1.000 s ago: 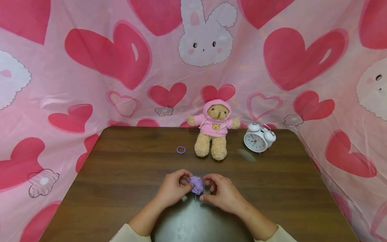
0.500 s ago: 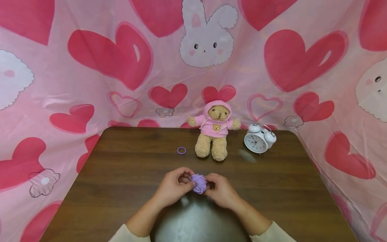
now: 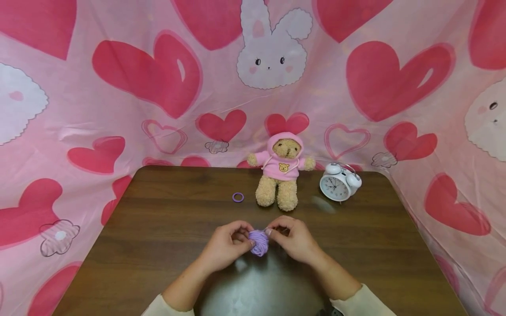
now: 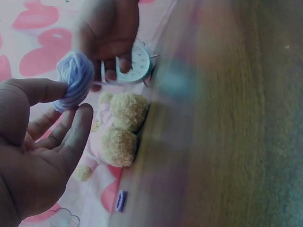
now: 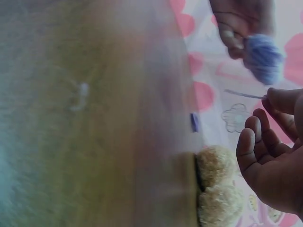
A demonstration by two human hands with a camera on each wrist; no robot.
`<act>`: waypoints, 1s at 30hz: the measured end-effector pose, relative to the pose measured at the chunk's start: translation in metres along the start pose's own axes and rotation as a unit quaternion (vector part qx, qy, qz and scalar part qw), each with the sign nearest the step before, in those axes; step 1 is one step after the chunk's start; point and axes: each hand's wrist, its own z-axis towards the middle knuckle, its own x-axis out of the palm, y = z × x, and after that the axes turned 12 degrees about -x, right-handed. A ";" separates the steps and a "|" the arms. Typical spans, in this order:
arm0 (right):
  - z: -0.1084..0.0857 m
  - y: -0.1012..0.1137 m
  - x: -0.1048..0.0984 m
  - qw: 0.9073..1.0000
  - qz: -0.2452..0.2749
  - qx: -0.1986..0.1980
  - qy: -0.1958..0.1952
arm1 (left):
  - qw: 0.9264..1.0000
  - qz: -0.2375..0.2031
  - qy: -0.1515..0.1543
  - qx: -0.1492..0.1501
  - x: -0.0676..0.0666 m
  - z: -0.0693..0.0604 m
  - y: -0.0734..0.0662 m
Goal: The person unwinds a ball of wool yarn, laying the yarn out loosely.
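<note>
A small ball of lilac yarn is pinched between the thumb and fingers of my left hand, above the table. In the left wrist view the yarn ball sits at the thumb tip of the left hand. My right hand is at the ball's right side, thumb and index finger together. The right wrist view shows a thin strand of yarn pinched by the right hand, whose other fingers are loosely curled.
Behind the hands on the wooden table lie a purple ring, a teddy bear in a pink hoodie and a white alarm clock. A pink heart-patterned cloth hangs around the table.
My right hand was apart from the ball, then closed in at its right side, and now has moved up to the ball's upper right, pinching a strand. The left hand keeps its grip.
</note>
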 end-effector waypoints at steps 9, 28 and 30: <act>-0.004 0.015 -0.015 1.000 0.007 -0.002 -0.024 | 0.999 0.008 -0.036 -0.002 -0.004 0.000 0.006; -0.003 0.019 -0.028 0.998 0.005 -0.024 -0.060 | 0.997 -0.071 -0.012 0.020 0.002 0.000 0.019; -0.003 0.019 -0.031 0.998 0.006 -0.020 -0.065 | 0.996 -0.085 -0.008 0.001 0.002 -0.001 0.020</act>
